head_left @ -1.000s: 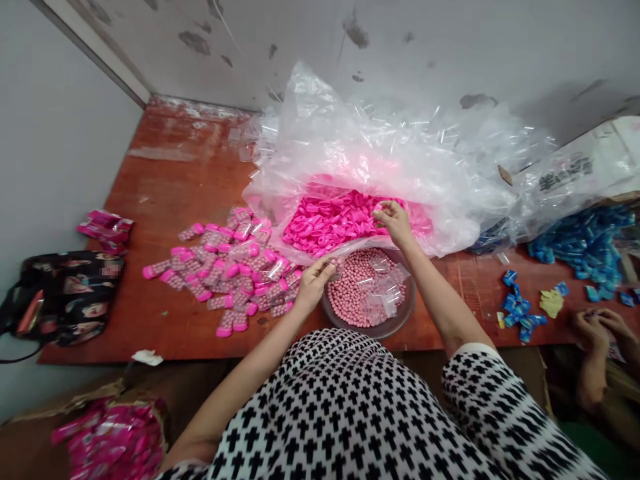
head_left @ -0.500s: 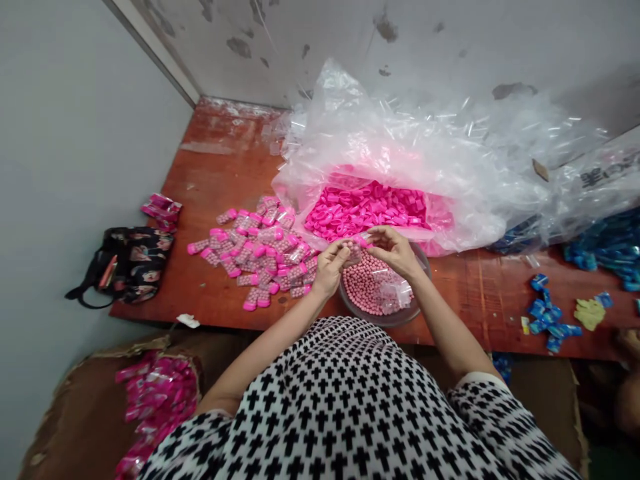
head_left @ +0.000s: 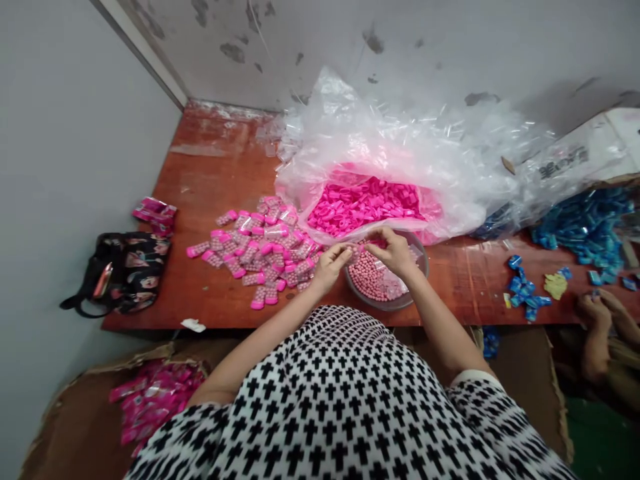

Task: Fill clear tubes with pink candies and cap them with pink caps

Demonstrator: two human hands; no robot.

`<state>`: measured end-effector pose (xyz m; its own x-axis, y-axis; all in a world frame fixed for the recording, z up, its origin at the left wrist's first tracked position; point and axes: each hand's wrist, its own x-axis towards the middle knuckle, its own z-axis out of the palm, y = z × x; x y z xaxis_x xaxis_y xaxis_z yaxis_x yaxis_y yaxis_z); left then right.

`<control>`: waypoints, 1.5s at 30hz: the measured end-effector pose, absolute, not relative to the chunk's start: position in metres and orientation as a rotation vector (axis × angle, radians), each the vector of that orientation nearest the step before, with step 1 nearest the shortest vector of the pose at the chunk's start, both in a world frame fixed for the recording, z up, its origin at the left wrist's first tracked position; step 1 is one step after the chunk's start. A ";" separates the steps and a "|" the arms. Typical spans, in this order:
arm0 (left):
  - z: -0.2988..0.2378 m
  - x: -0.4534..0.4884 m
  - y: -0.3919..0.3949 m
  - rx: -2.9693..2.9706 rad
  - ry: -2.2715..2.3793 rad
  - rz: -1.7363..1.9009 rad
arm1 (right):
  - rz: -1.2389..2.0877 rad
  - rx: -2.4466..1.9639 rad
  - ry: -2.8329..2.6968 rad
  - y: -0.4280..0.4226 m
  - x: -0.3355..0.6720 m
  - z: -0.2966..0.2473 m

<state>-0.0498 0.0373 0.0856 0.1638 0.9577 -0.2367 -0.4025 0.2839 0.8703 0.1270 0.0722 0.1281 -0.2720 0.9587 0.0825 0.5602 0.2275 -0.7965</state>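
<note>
My left hand [head_left: 330, 265] and my right hand [head_left: 395, 250] meet over a round bowl [head_left: 419, 280] full of small pink balls, with clear empty packets lying on top. Both hands pinch one small clear packet with a pink cap [head_left: 358, 251] between their fingertips. Just beyond the bowl, a big clear plastic bag [head_left: 400, 153] lies open with a heap of pink caps [head_left: 367, 203] inside. To the left of my left hand is a pile of filled packets with pink caps [head_left: 260, 250] on the red-brown table [head_left: 210, 180].
A black patterned bag [head_left: 125, 270] and pink packs [head_left: 155, 215] sit at the table's left edge. A cardboard box of pink packs [head_left: 150, 400] is on the floor, lower left. Blue pieces [head_left: 585, 227] and a carton [head_left: 600, 150] lie at right, where another person's hands [head_left: 603, 313] work.
My right hand drew back from the pink caps in the bag and joined my left hand over the bowl. Both now pinch the small packet together.
</note>
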 end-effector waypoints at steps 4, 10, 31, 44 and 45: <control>0.089 -0.049 0.031 0.719 0.876 1.084 | 1.019 -1.336 -1.495 0.060 0.115 0.127; 0.098 -0.054 0.027 0.747 0.846 1.035 | 0.930 -1.394 -1.459 0.043 0.108 0.132; 0.096 -0.077 0.023 1.079 1.002 1.002 | 0.961 -1.404 -1.445 0.032 0.095 0.136; 0.087 -0.074 0.024 1.262 1.145 1.102 | 0.737 -1.095 -2.158 0.046 0.098 0.130; 0.087 -0.075 0.024 1.302 1.150 1.118 | 0.741 -1.091 -2.182 0.047 0.100 0.130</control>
